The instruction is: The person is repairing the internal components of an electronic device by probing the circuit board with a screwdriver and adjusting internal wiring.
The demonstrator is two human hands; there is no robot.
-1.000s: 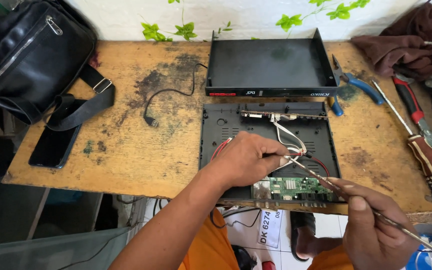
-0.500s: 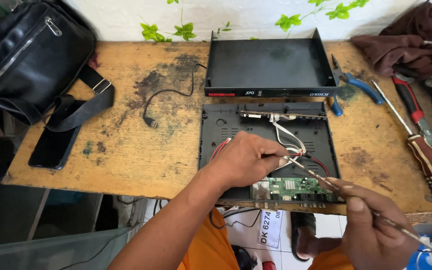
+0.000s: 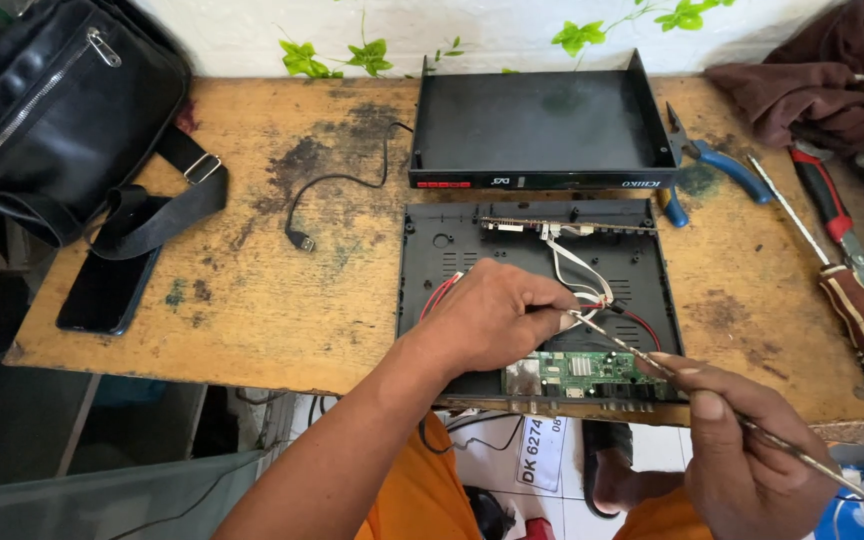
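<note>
Low in the frame's centre: left hand (image 3: pixel 497 318) curled, fingertips pinching the thin white wires (image 3: pixel 577 270) inside the open black plastic device base (image 3: pixel 432 250) on the worn wooden tabletop (image 3: pixel 272 290). Lower right: right hand (image 3: pixel 742 455) closed around a thin metal probe (image 3: pixel 617 345), tip touching the wires above the small green circuit board (image 3: pixel 577 372).

It looked like a small repair workshop: a stained wooden surface (image 3: pixel 252 290) carried an opened electronics case (image 3: pixel 537 290) with its circuit board (image 3: pixel 582 372), while pliers (image 3: pixel 712 165) and screwdrivers (image 3: pixel 852 290) lay at the right.
</note>
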